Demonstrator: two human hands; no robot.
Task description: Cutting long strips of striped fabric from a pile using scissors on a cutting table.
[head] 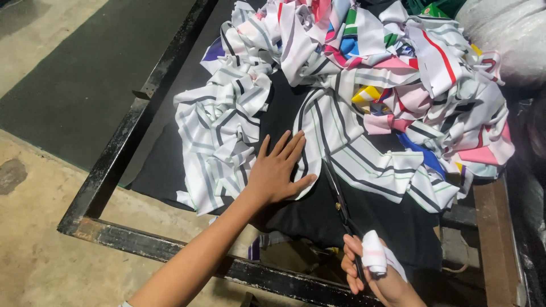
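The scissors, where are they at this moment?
In the head view, the scissors lie low and right of centre on the black cloth, held by the right hand, blades pointing up at the striped fabric beside the left hand.

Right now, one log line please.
left hand: flat on striped cloth | right hand: holding scissors | blades at cloth edge

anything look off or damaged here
The right hand holding the black scissors has a white cloth wrap around one finger, like a bandage. The striped fabric scraps lie in a tumbled heap. The left hand presses one striped piece flat.
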